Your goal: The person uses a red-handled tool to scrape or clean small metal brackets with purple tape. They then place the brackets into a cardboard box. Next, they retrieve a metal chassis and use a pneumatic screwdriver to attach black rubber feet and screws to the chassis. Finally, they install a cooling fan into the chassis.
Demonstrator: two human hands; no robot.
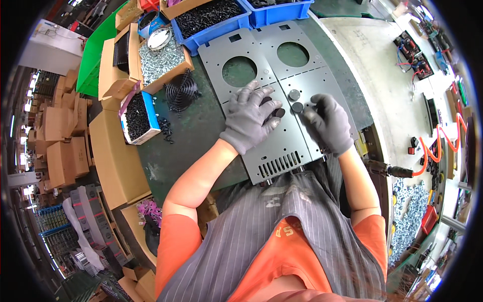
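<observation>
Two flat grey metal panels lie side by side, the left panel (266,143) and the right panel (319,83), each with a large round cutout at its far end. My gloved left hand (249,121) rests on the left one, fingers spread. Small black round pieces (279,112) show between and beside its fingers. My gloved right hand (331,125) is over the right panel with bent fingers and thumb drawn together; what they hold, if anything, is hidden. Just left of its fingertips sit a dark round disc (297,107) and a lighter grey disc (294,94).
Blue bins (216,27) of black parts stand beyond the panels. At left are a carton of silvery screws (158,63), a black wire fan guard (182,93) and a small box of black screws (137,118). A tool with an orange coiled hose (397,170) lies right.
</observation>
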